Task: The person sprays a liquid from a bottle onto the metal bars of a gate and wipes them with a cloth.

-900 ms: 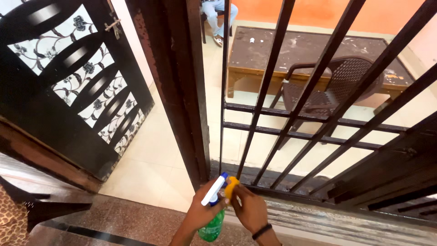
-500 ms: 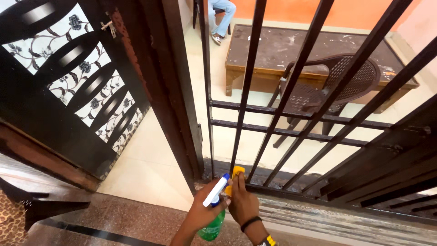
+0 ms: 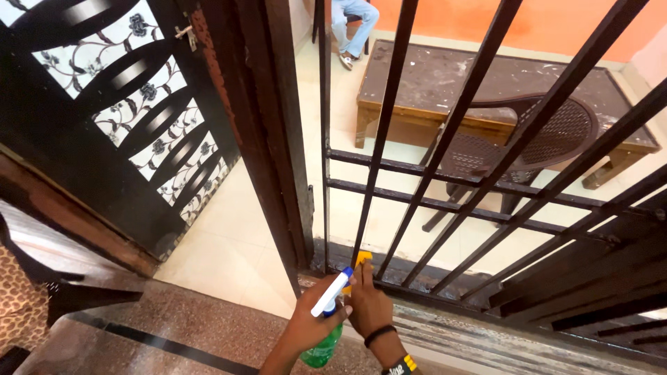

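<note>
Left hand (image 3: pixel 313 323) stays clenched around the green spray bottle (image 3: pixel 323 342), nozzle beside the grille. Right hand (image 3: pixel 368 309), fingers grasping the yellow cloth (image 3: pixel 361 260), has shifted left onto the base of a vertical bar (image 3: pixel 368 201); wiping is engaged there.
</note>
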